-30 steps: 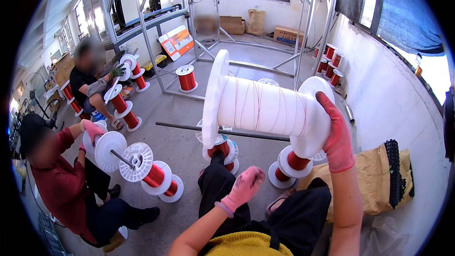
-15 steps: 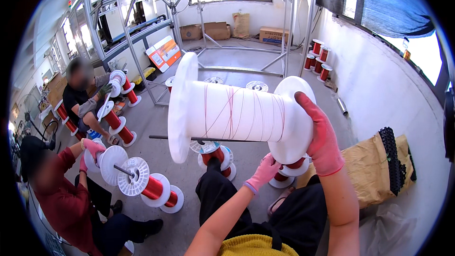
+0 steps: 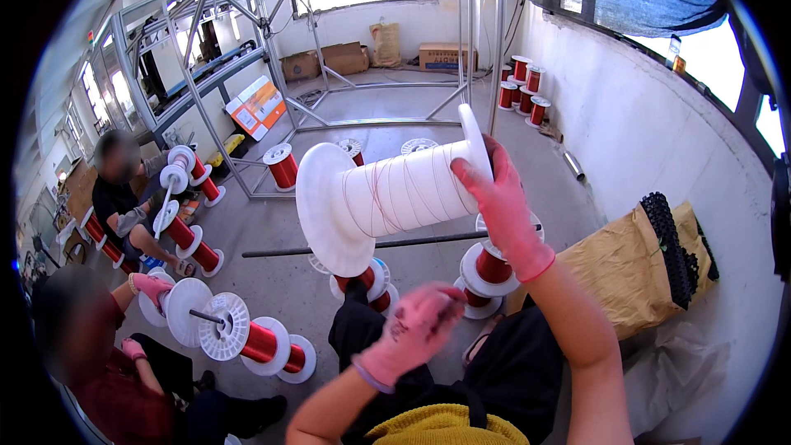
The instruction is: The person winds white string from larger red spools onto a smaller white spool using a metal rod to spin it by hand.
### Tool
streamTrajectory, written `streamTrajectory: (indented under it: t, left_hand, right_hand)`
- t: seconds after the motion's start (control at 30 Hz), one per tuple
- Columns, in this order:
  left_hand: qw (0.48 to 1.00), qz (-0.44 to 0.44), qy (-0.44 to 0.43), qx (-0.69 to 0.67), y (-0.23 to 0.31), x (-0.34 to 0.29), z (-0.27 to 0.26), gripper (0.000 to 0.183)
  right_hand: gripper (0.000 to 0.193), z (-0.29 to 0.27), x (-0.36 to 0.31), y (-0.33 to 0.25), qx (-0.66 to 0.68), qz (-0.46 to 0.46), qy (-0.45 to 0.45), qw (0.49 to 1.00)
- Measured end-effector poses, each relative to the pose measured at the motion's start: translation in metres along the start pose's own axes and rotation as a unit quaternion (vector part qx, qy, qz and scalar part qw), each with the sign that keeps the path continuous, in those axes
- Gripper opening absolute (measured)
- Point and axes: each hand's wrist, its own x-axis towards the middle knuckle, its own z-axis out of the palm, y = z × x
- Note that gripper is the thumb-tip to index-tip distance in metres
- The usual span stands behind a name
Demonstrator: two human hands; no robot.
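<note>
A large white spool (image 3: 404, 189) with a few thin reddish wire turns loosely around its barrel is held up in front of me, tilted with its right end higher. My right hand (image 3: 507, 210), in a pink glove, grips its right flange. My left hand (image 3: 416, 334), gloved in pink with dark stains, is raised below the spool and apart from it. Its fingers are curled; what they hold, if anything, is hidden. A dark rod (image 3: 371, 244) runs crosswise just below the barrel. Red-wire spools (image 3: 490, 268) stand beneath, partly hidden.
At left, a person in dark red (image 3: 124, 354) wearing pink gloves handles white spools beside a row of red-wire spools (image 3: 262, 342). Farther back sits another person (image 3: 119, 189). Brown sacks (image 3: 618, 272) lie at right. A metal frame (image 3: 379, 121) stands ahead; more spools (image 3: 527, 91) are stacked by the wall.
The white spool has tilted, its right end rising and its left flange lowering. My left hand has moved down and left from beside the right flange. The view has shifted slightly.
</note>
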Motion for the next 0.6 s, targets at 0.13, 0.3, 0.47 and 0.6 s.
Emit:
streamTrajectory:
  t: [0.13, 0.3, 0.47, 0.6]
  left_hand:
    - [0.997, 0.055, -0.050, 0.039, 0.007, 0.068, -0.063, 0.010]
    - [0.978, 0.042, -0.110, 0.174, 0.004, 0.121, -0.092, 0.003]
    - [0.955, 0.051, -0.190, 0.221, -0.006, 0.125, -0.084, 0.004]
    - [0.967, -0.031, -0.202, 0.152, -0.013, 0.097, -0.073, 0.004]
  right_hand:
    - [0.059, -0.007, -0.021, -0.005, -0.073, -0.048, -0.028, 0.996]
    - [0.057, -0.016, -0.038, -0.009, -0.032, -0.040, -0.087, 0.995]
    - [0.055, -0.031, -0.059, -0.013, -0.125, -0.053, -0.115, 0.984]
    - [0.058, -0.044, -0.087, -0.005, -0.102, -0.007, -0.106, 0.989]
